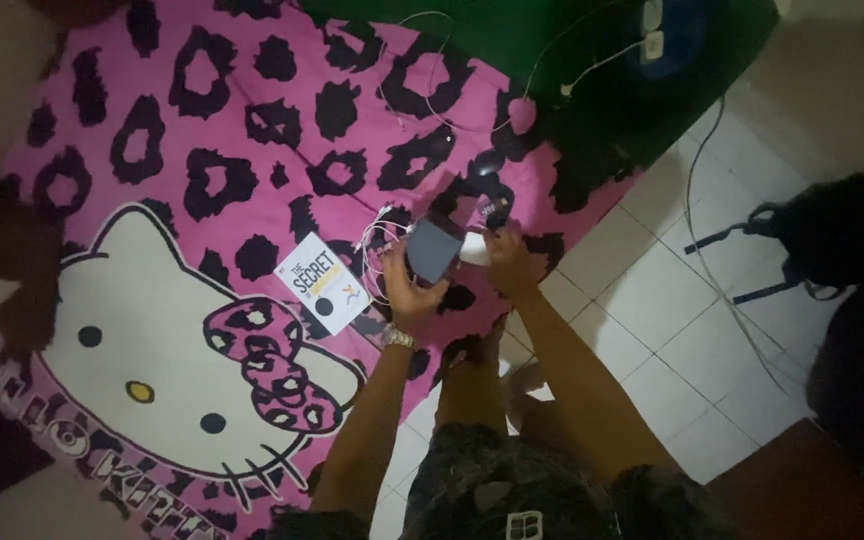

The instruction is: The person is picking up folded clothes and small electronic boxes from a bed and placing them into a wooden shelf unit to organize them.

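My left hand (407, 290), with a watch at the wrist, grips a dark grey flat rectangular object (432, 248), like a small pouch or device. My right hand (507, 262) holds a white item (474, 250) pressed against that grey object's right side. Both hands hover over the edge of a pink bedsheet (252, 130) with black spots and a cartoon cat print. White earphone cables (377, 235) lie tangled just left of my left hand. A white book (324, 284) rests on the sheet to the left.
A white cable (422, 95) runs across the sheet to a charger (652, 45) on a green surface at the top. A dark bag (842, 235) with straps sits on the white tiled floor (672, 320) at the right. My knees are at the bottom.
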